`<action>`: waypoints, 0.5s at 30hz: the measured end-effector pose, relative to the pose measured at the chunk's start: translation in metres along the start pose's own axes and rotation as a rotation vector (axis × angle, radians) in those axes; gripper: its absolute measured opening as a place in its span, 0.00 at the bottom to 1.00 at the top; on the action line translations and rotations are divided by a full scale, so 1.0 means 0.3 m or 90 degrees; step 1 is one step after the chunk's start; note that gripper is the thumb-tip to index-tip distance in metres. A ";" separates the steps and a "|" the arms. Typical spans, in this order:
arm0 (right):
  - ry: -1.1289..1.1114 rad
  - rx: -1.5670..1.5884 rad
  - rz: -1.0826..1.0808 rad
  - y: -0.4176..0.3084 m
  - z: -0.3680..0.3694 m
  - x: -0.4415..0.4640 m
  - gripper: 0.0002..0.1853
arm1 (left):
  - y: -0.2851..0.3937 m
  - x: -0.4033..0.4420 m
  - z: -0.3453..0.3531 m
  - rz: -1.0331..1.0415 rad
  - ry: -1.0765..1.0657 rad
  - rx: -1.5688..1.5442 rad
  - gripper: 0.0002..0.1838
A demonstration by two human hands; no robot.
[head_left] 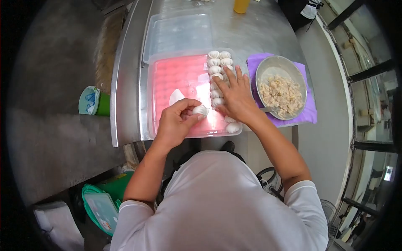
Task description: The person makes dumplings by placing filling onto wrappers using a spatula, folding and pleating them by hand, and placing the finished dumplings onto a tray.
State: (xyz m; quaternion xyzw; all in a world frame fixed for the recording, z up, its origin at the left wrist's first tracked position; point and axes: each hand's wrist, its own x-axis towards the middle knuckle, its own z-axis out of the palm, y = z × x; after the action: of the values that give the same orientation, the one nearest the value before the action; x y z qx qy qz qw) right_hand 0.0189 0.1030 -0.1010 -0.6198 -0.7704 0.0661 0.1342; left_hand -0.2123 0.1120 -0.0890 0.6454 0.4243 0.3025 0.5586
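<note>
My left hand (178, 119) pinches a white pleated dumpling (200, 110) between thumb and fingers above a clear plastic tray (190, 135) with a pink-red base. Just beyond those fingers, a pale flat piece like a dumpling wrapper (176, 96) shows, partly covered by the hand. Along the tray's right side run two rows of dumplings (214, 62). My right hand (238, 97) lies over these rows with its fingers spread, hiding some of them; whether it presses on any, I cannot tell. Close to me, another dumpling (233, 127) sits in the tray's corner.
Right of the tray, a metal bowl (273, 62) of chopped filling (282, 94) with a utensil stands on a purple cloth (310, 109). A clear lid (180, 33) lies beyond the tray on the steel table (268, 31). A yellow cup (241, 6) is at the back. Green bins (104, 104) stand left.
</note>
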 end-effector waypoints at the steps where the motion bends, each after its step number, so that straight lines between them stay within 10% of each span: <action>1: -0.001 0.001 -0.002 0.003 0.003 0.004 0.50 | 0.006 -0.004 0.011 -0.013 0.006 0.021 0.14; 15: -0.070 0.079 0.068 0.101 -0.076 -0.078 0.45 | -0.036 0.064 0.151 0.162 -0.077 0.290 0.14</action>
State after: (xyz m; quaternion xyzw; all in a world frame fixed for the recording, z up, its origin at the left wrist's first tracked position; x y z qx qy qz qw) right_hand 0.0584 0.0855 -0.0902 -0.6461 -0.7368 0.1545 0.1262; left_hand -0.1666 0.1079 -0.1098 0.8196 0.3625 0.2277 0.3809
